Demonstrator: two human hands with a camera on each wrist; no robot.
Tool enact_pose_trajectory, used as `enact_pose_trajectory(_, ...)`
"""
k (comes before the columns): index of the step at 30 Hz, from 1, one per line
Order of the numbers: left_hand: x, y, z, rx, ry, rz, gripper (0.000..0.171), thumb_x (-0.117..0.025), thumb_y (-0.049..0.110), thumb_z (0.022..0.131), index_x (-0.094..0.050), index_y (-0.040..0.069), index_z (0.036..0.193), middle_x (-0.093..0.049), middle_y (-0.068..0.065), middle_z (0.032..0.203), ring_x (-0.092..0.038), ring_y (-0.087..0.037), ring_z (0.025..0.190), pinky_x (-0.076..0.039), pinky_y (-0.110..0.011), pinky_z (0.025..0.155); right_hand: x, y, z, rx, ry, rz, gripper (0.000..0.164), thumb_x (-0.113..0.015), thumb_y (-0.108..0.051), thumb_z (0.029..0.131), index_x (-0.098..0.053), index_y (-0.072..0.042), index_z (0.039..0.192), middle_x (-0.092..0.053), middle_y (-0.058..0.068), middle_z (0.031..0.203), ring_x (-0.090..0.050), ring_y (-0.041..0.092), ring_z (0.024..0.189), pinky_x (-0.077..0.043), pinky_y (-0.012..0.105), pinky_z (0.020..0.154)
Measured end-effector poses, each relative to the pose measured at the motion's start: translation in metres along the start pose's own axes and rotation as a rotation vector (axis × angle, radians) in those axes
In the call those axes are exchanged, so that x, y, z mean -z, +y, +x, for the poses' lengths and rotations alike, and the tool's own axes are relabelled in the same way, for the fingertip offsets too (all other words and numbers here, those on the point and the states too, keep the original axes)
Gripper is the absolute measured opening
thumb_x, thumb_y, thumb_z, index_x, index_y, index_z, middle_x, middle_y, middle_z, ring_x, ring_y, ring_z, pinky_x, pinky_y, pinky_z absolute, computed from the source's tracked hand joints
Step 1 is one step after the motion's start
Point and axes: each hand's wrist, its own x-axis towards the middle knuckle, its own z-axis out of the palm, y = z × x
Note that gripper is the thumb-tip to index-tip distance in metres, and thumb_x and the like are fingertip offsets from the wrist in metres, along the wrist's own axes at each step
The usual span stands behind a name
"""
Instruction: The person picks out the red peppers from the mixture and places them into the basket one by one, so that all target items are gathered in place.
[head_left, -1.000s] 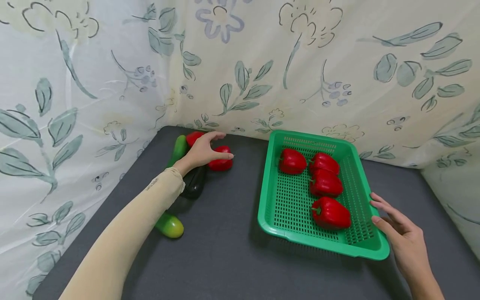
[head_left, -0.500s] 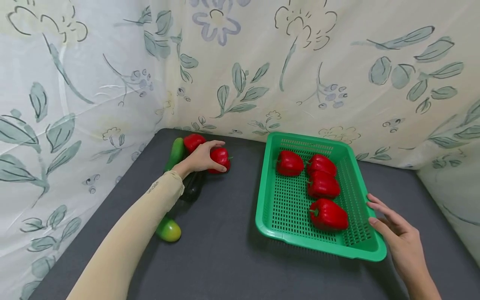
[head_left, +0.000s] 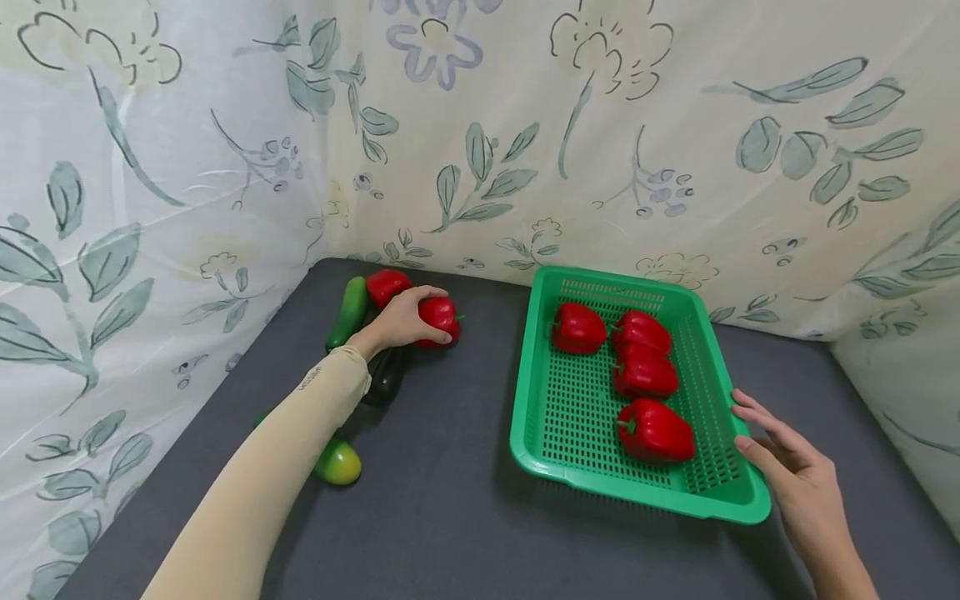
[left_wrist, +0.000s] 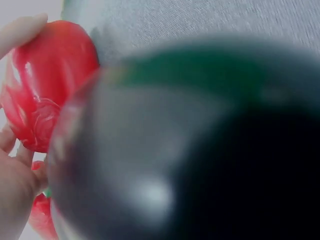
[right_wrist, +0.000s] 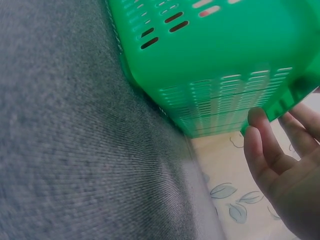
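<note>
My left hand (head_left: 401,321) holds a red bell pepper (head_left: 438,322) at the far left of the table, thumb on its near side and fingers round its far side. In the left wrist view the same bell pepper (left_wrist: 52,82) sits between thumb and fingers. A glossy black eggplant (head_left: 386,379) lies beneath the wrist and looms blurred in the left wrist view. On the right, my right hand (head_left: 802,483) touches the rim of a green plastic basket (head_left: 525,392) with loosely bent fingers. Several red bell peppers (head_left: 656,431) lie inside the basket.
Another red bell pepper (head_left: 387,286) and a cucumber (head_left: 348,312) lie beyond the left hand. A green thing with a yellowish end (head_left: 339,463) is partly hidden by the left forearm. A flowered cloth (head_left: 480,150) hangs behind the dark table (head_left: 450,500).
My left hand has come down onto the bell pepper, its thumb and fingers closing round it. The right hand stays at the basket's rim. The view has shifted slightly.
</note>
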Motion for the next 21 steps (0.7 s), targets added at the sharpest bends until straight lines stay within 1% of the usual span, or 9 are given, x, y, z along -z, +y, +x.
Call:
enact_pose_trajectory(5, 0.0017, 0.0016, -0.0019, 0.037, 0.03, -0.004, 0.079, -0.09, 0.023, 0.069, -0.054, 0.015, 0.14, -0.055, -0.006, 0.131, -0.048, -0.026, 0.115, -0.053, -0.044, 0.086, -0.0009, -0.0009, -0.0011, -0.032, 0.015, -0.027, 0.043, -0.061, 0.004, 0.094, -0.052, 0.008, 0.136, -0.047, 0.007, 0.147, -0.049, 0.011, 0.127, -0.046, 0.015, 0.087)
enact_pose_trajectory(8, 0.0025, 0.0028, -0.0009, 0.042, 0.027, 0.013, 0.079, -0.09, 0.025, 0.069, -0.055, 0.015, 0.14, -0.057, -0.005, 0.129, -0.048, -0.025, 0.114, -0.053, -0.042, 0.084, 0.0001, -0.0014, -0.0013, -0.035, 0.017, -0.029, 0.043, -0.062, 0.004, 0.094, -0.052, 0.008, 0.136, -0.048, 0.007, 0.147, -0.048, 0.011, 0.128, -0.046, 0.015, 0.087)
enact_pose_trajectory(12, 0.0043, 0.0048, 0.0005, 0.033, 0.023, 0.035, 0.079, -0.089, 0.025, 0.069, -0.056, 0.015, 0.14, -0.058, -0.006, 0.127, -0.048, -0.026, 0.114, -0.052, -0.043, 0.085, 0.0016, -0.0019, -0.0007, -0.025, 0.009, -0.021, 0.043, -0.062, 0.004, 0.094, -0.052, 0.008, 0.136, -0.048, 0.006, 0.147, -0.05, 0.01, 0.126, -0.046, 0.014, 0.086)
enact_pose_trajectory(16, 0.0061, 0.0059, -0.0017, 0.042, 0.014, 0.061, 0.08, -0.089, 0.023, 0.068, -0.055, 0.014, 0.141, -0.058, -0.007, 0.128, -0.048, -0.026, 0.114, -0.052, -0.044, 0.085, 0.0023, -0.0016, -0.0003, -0.021, -0.008, -0.006, 0.042, -0.062, 0.004, 0.094, -0.052, 0.008, 0.135, -0.048, 0.005, 0.147, -0.05, 0.01, 0.125, -0.047, 0.014, 0.084)
enact_pose_trajectory(21, 0.008, 0.0099, -0.0045, 0.045, 0.004, 0.059, 0.079, -0.088, 0.023, 0.069, -0.055, 0.015, 0.14, -0.058, -0.007, 0.129, -0.048, -0.026, 0.114, -0.052, -0.044, 0.086, 0.0036, -0.0039, -0.0005, -0.026, -0.006, -0.029, 0.043, -0.062, 0.003, 0.095, -0.053, 0.008, 0.136, -0.048, 0.005, 0.147, -0.05, 0.009, 0.125, -0.046, 0.014, 0.084)
